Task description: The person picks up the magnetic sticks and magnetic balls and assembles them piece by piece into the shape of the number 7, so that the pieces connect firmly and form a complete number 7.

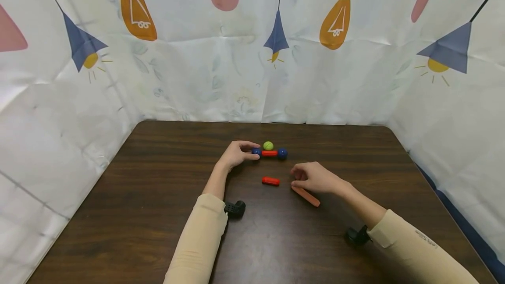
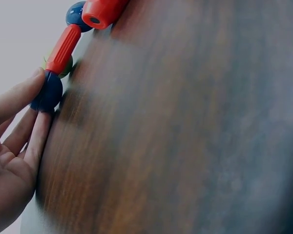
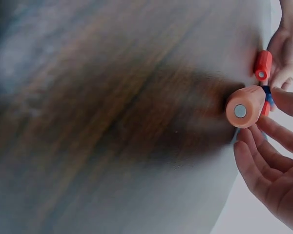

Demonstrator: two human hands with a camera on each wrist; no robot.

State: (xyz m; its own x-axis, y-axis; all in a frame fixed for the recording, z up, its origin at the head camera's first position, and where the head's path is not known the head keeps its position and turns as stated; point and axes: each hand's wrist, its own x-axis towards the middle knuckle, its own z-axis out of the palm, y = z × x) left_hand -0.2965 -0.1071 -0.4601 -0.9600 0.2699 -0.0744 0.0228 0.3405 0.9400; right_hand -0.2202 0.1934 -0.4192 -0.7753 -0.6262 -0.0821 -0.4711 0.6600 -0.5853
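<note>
In the head view, a red rod [image 1: 270, 153] joins two dark blue balls. My left hand [image 1: 237, 153] pinches the left blue ball [image 2: 47, 92] between thumb and fingers, while the other blue ball [image 1: 282, 153] sits free at the far end. Just behind the rod is a green ball [image 1: 268, 145]. My right hand [image 1: 315, 177] hovers over the far end of an orange rod [image 1: 306, 197], thumb and fingers apart. The right wrist view shows the orange rod's near end with a round silvery disc, its fingertips overlapping the far part.
A second, loose red rod [image 1: 270, 181] lies on the dark wood table [image 1: 130, 214] between the hands, nearer the right one. Behind the table's back edge hangs a white printed curtain [image 1: 189, 78]. Black wrist cameras [image 1: 235, 209] sit at both cuffs.
</note>
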